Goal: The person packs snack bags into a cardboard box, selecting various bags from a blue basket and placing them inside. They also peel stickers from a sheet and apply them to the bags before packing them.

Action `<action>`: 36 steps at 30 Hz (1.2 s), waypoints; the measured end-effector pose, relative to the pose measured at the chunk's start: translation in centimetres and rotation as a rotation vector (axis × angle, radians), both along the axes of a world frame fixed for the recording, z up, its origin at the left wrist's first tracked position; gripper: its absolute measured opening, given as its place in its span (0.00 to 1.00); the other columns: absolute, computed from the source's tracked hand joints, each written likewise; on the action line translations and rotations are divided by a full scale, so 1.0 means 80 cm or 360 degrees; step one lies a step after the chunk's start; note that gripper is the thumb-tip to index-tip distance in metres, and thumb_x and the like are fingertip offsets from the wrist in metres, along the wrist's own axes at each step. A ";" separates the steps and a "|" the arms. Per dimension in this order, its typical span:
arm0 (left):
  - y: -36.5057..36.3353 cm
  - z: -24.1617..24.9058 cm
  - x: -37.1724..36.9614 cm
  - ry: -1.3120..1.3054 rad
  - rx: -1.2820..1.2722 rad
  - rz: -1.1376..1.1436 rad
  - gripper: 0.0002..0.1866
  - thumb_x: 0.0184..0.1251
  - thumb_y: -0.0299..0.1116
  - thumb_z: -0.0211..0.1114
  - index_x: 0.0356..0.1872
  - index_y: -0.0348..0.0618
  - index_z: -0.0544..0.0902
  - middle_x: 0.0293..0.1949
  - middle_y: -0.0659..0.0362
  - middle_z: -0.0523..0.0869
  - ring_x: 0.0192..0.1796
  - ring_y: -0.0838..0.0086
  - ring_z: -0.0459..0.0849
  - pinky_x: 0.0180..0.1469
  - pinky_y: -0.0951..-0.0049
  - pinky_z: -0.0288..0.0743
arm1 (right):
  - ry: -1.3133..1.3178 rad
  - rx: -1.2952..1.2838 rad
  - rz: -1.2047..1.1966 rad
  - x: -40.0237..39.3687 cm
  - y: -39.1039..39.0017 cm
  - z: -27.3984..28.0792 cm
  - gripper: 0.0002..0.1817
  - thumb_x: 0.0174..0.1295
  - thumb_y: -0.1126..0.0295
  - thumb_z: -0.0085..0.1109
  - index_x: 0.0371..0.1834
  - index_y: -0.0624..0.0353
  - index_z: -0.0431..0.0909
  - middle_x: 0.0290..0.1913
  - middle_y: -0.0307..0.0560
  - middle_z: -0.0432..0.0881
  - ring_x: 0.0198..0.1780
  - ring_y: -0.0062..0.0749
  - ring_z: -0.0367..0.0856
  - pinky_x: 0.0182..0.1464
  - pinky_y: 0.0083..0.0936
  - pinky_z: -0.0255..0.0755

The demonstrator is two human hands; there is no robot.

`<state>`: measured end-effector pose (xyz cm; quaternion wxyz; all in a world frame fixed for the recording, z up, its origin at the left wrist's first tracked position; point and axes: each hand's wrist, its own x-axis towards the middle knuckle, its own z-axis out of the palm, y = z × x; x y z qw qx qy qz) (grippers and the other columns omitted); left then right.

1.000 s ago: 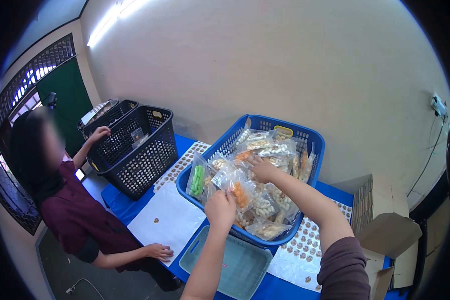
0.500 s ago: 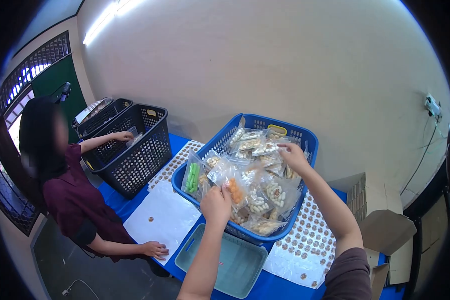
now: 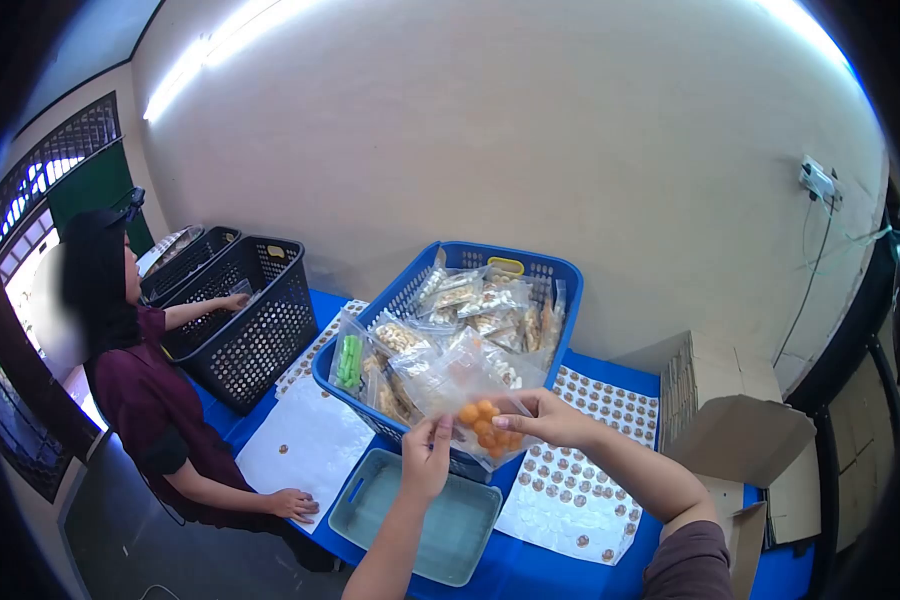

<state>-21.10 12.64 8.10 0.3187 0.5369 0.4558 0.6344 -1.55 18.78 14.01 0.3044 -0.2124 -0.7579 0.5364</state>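
Clock positions read from the middle of the blue basket (image 3: 575,290), with 12 at the wall side.

Item: clear bag of orange pieces (image 3: 489,430). Raised in both hands at 6 o'clock, before the near rim; rounded orange contents gathered toward the bottom, upper part mostly slack clear film.

Left hand (image 3: 427,462): at the bag's 8 o'clock, thumb and fingers closed on its edge.

Right hand (image 3: 558,418): at the bag's 3 o'clock, pinching its side, thumb turned toward the camera.

Basket contents: many clear bags of white and beige pieces (image 3: 470,297), heaped and overlapping; at 9 o'clock, a bag of green pieces (image 3: 349,362), leaning on the rim; at 1 o'clock, a yellow handle (image 3: 507,266).

Surroundings, on a blue table cover (image 3: 542,565):
- At between 6 and 7 o'clock, a shallow grey-green tray (image 3: 410,535).
- At between 4 and 5 o'clock, a sheet of round stickers (image 3: 582,470), in rows.
- At 8 o'clock, a plain white sheet (image 3: 315,425), with a single round sticker (image 3: 283,449).
- At 9 o'clock, a black perforated basket (image 3: 265,360), tall and open-topped.
- At between 3 and 4 o'clock, cardboard boxes (image 3: 740,440), some flattened and stacked upright.

Also at 9 o'clock: a co-worker in a maroon top (image 3: 140,400), one hand inside the black basket (grip there too small to tell), the other resting on the white sheet's near edge.
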 end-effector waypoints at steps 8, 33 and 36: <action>-0.063 -0.005 0.073 -0.0154 0.0076 -0.0340 0.27 0.70 0.36 0.57 0.65 0.42 0.58 0.56 0.55 0.68 0.58 0.73 0.70 0.60 0.70 0.67 | 0.0076 -0.0026 -0.0560 0.055 -0.084 -0.026 0.24 0.69 0.60 0.52 0.64 0.62 0.69 0.51 0.47 0.80 0.50 0.25 0.78 0.51 0.26 0.73; -0.236 -0.027 0.475 -0.0594 -0.0613 -0.1184 0.24 0.75 0.49 0.46 0.54 0.36 0.72 0.38 0.55 0.83 0.35 0.75 0.84 0.35 0.79 0.78 | 0.0552 -0.0729 -0.0853 0.432 -0.348 -0.077 0.24 0.69 0.66 0.53 0.65 0.64 0.66 0.55 0.43 0.77 0.56 0.24 0.74 0.59 0.25 0.67; -0.258 -0.023 0.509 -0.0234 -0.0409 -0.1213 0.22 0.75 0.46 0.48 0.54 0.35 0.74 0.47 0.56 0.81 0.49 0.77 0.78 0.54 0.76 0.71 | 0.0612 -0.0712 -0.1055 0.455 -0.377 -0.089 0.23 0.67 0.67 0.56 0.63 0.64 0.68 0.50 0.41 0.80 0.54 0.22 0.76 0.56 0.23 0.69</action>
